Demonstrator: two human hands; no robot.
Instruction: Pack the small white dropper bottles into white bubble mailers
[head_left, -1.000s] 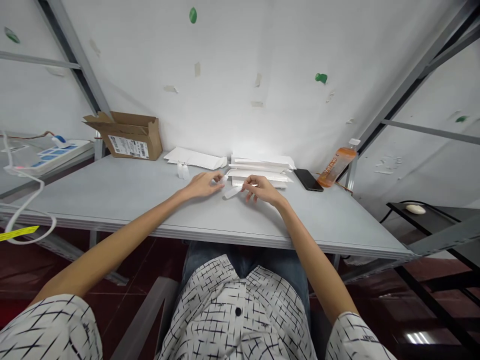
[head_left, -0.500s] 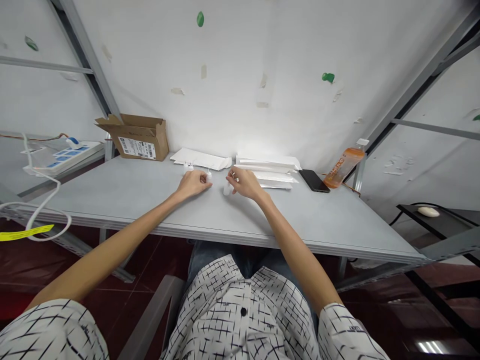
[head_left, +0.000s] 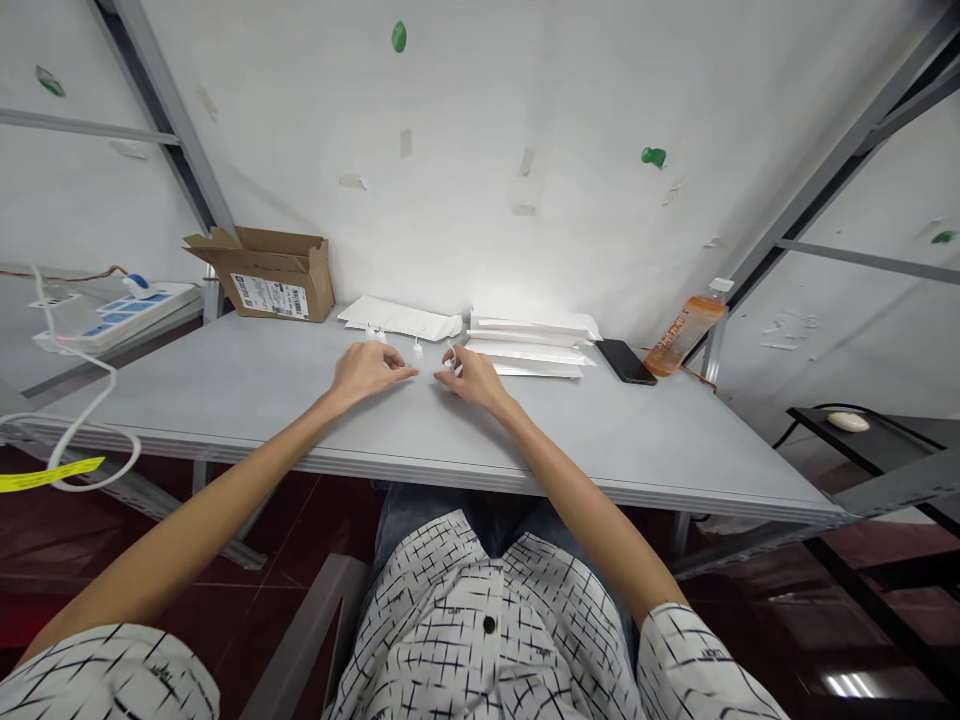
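Over the grey table, my left hand [head_left: 369, 370] is open, its thumb and fingers apart with nothing between them. Just right of its fingertips a small white bottle [head_left: 418, 351] with a thin tip stands upright. Behind the left hand, two more small white bottles [head_left: 376, 335] show only their upper parts. My right hand [head_left: 471, 376] is closed on another small white nozzle bottle [head_left: 450, 362], mostly covered by the fingers. White paper sheets [head_left: 532, 345] lie behind the right hand, and a white folded packet [head_left: 401, 317] lies behind the left.
An open cardboard box [head_left: 274, 280] stands at the back left of the table [head_left: 600, 440]. A black phone [head_left: 626, 362] and an orange drink bottle [head_left: 686, 333] are at the right. A power strip [head_left: 124, 318] with a white cable sits far left.
My left hand has moved left, away from the standing bottle, and its fingers have opened. My right hand has shifted slightly left and toward me with its bottle.
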